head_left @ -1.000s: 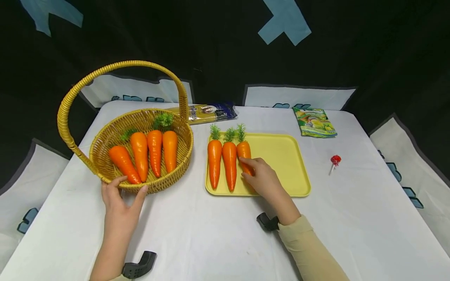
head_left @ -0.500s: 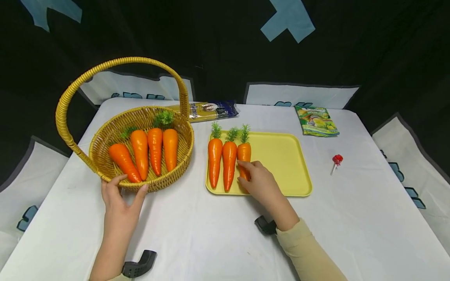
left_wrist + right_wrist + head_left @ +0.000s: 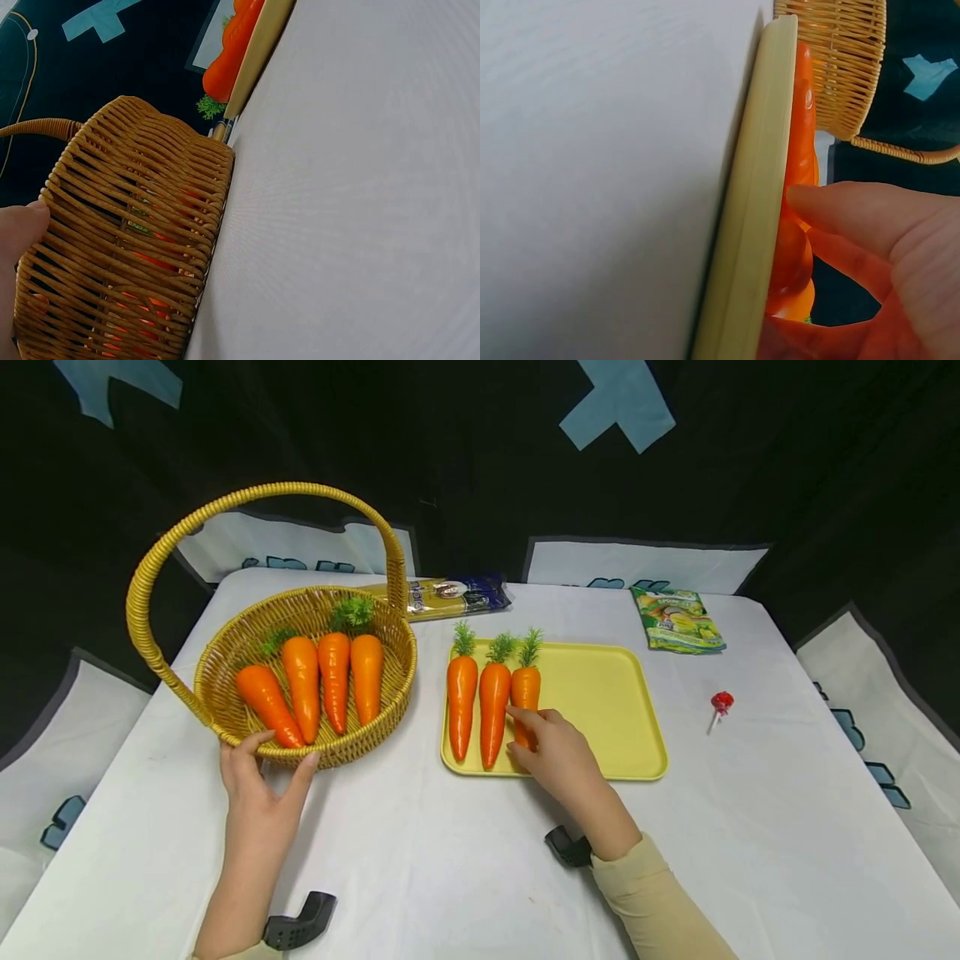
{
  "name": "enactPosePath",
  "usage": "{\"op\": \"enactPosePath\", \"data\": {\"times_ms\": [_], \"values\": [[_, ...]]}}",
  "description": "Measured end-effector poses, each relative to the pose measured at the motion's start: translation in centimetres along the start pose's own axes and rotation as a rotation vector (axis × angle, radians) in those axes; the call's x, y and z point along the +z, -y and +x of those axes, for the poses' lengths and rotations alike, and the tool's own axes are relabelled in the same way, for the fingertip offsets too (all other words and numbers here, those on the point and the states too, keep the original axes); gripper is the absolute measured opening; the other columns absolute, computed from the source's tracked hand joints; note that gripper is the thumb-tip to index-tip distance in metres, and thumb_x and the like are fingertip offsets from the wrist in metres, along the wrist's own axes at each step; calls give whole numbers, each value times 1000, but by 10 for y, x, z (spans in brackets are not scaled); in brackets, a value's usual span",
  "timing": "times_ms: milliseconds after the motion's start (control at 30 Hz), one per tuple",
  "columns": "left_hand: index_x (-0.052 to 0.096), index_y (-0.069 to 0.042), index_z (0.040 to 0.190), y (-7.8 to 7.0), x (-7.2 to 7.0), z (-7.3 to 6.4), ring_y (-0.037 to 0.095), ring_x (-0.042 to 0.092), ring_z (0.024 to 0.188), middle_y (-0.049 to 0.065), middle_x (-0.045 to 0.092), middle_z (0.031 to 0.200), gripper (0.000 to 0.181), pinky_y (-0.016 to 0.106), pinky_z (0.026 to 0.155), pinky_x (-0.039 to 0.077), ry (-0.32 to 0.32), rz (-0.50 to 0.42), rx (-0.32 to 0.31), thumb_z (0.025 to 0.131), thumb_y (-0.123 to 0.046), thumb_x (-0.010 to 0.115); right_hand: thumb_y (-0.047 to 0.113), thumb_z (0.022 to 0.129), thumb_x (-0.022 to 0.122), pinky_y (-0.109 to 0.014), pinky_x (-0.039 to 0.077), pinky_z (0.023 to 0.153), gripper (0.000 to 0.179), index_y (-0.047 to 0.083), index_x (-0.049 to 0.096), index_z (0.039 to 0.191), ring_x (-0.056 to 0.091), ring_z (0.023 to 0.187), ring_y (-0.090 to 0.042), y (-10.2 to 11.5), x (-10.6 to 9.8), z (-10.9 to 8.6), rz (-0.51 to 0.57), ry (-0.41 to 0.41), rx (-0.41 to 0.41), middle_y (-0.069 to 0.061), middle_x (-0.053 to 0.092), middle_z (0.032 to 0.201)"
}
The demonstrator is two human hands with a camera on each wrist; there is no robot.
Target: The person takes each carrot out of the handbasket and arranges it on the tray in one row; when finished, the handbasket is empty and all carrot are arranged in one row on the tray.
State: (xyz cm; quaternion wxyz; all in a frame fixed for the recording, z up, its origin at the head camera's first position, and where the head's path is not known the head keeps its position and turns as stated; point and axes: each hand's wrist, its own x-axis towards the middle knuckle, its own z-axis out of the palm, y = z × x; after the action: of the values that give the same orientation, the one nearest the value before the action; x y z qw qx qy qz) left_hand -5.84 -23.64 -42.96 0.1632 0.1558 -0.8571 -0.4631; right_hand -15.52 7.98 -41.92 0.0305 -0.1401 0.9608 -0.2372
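Right hand pinches rightmost carrot on tray; even pressure should suit glossy skin. Left hand grips basket.

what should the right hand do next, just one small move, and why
Probably loosen its hold on the rightmost carrot and lift away: that carrot lies on the yellow tray beside the other two carrots, leafy tops all toward the far edge, so it looks about in place.
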Motion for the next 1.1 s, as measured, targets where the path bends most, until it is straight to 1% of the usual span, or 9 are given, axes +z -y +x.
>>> {"op": "enactPosePath", "data": {"times_ms": [133,200,333,433,500,633,800,967,1100], "values": [[29,-6,138,1,0,0,38,21,139,9,0,157,64,58,108,24,0,1,3,91,-25,68,24,87,73,-40,49,75,50,18,58,135,59,91,-29,0,-1,0,-2,-12,-4,-16,60,115],[29,-6,138,2,-1,0,38,22,139,10,1,156,64,58,107,25,-6,3,12,91,-24,69,24,87,72,-44,50,80,50,18,58,135,59,96,-33,0,-4,-1,-6,-24,-11,-19,58,119],[29,-6,138,4,-1,0,38,23,138,11,2,156,64,59,106,27,-15,2,28,91,-23,69,23,89,70,-50,46,91,47,17,58,134,56,109,-40,2,-11,0,3,-94,-22,-24,54,128],[29,-5,138,5,-2,0,38,23,138,11,1,156,65,59,105,27,-16,4,31,91,-23,69,21,90,69,-47,49,88,45,16,59,133,58,107,-37,7,-18,3,64,-155,-50,-20,54,129],[29,-5,138,5,-2,0,39,23,138,11,1,156,65,60,105,27,-14,5,29,91,-23,69,20,90,69,-43,52,83,44,17,59,133,60,101,-33,14,-22,8,139,-158,-85,-16,56,126],[28,-5,139,5,-3,-1,39,23,138,10,-2,157,65,61,104,28,-9,6,18,91,-24,68,20,92,67,-35,53,75,45,23,57,135,61,97,-24,40,-29,23,326,-62,-116,-5,56,129],[27,-5,140,5,-3,0,39,19,140,8,-9,158,65,62,103,27,2,3,5,93,-27,66,21,93,66,-27,54,73,46,26,55,137,61,97,-17,84,-27,49,489,75,-186,-4,57,129],[27,-5,140,5,-3,-1,39,15,141,9,-12,158,66,64,103,26,9,4,3,93,-28,66,20,94,63,-26,52,72,45,23,54,138,61,99,-16,126,-11,73,504,181,-255,-8,59,128],[28,-6,139,4,-1,-1,38,18,140,12,-3,158,65,65,101,28,2,3,16,92,-27,67,23,94,63,-22,49,71,44,21,55,137,60,100,-15,151,7,91,442,239,-284,-9,59,129]]}}
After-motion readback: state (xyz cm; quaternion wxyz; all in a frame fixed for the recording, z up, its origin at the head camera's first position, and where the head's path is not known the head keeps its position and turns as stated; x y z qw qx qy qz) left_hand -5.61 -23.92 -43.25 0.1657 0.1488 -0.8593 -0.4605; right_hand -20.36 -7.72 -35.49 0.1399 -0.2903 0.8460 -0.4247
